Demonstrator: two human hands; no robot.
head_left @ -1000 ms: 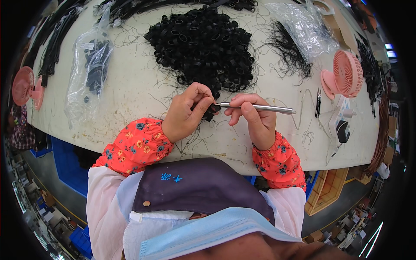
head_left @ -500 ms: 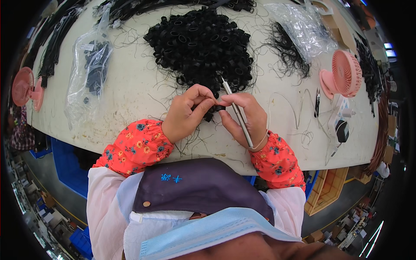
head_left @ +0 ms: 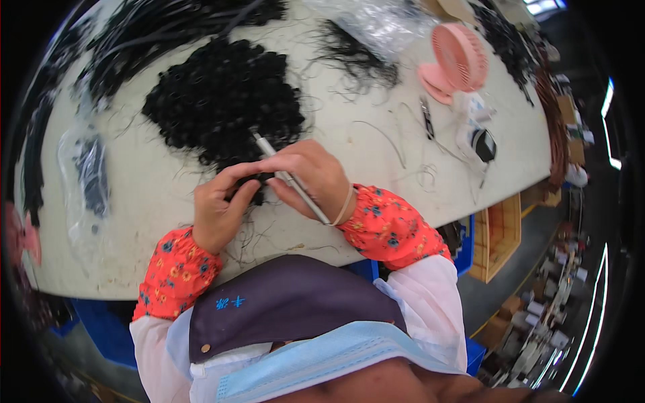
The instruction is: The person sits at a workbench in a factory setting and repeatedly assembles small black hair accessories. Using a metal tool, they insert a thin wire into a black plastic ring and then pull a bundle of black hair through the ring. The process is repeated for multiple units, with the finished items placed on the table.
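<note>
You're sitting at a pale surface (head_left: 376,144) with both hands meeting just below that big heap of small black rings (head_left: 222,101). Container-wise: a clear plastic bag (head_left: 91,178) is lying off to your left with dark pieces in it, another crinkly clear bag (head_left: 386,20) is sitting at the top edge, contents hard to tell, and a yellowish crate (head_left: 500,235) is hanging out below the surface edge on your right; can't see what's inside.

Your left hand (head_left: 218,208) is pinching a small black piece (head_left: 259,181) right at the fingertips. Your right hand (head_left: 309,174) is wrapped around a thin silver rod (head_left: 292,180), which is running diagonally from near the heap down across your palm toward your wrist.

Compared with a second ago, the rod was pointing out sideways to your right; now it's angling up toward the heap. The pink desk fan (head_left: 457,60) is standing well off to the right, with loose black strands (head_left: 356,57) near it.
</note>
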